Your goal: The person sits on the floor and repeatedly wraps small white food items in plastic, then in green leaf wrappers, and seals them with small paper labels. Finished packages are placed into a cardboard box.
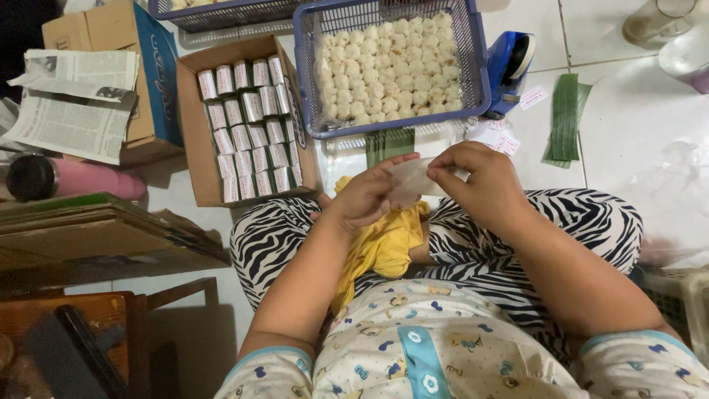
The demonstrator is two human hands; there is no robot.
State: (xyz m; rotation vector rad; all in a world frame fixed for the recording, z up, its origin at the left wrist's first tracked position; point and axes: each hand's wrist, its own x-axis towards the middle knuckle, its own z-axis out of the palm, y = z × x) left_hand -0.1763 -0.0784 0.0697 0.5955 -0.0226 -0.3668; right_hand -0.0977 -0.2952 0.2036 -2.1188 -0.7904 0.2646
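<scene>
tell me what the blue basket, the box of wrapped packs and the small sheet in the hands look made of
Blue basket: moulded plastic, judging by its even lattice walls and slight gloss. Box: brown corrugated cardboard, matte, with folded flaps. Sheet, pinched between left hand and right hand: thin and translucent, probably clear plastic film, possibly waxed paper.

The basket (pixel 473 66) of small cakes (pixel 388 66) lay at twelve o'clock from the hands. The cardboard box (pixel 193 133) of wrapped packets (pixel 251 125) stood at ten o'clock, just beside the basket. The tape dispenser (pixel 511 66) sat at one o'clock, touching the basket's wall. Folded leaf strips (pixel 567 118) lay at two o'clock. A newspaper (pixel 74 103) rested on another box (pixel 148 44) at nine o'clock, with a bottle (pixel 70 177) before it.
</scene>
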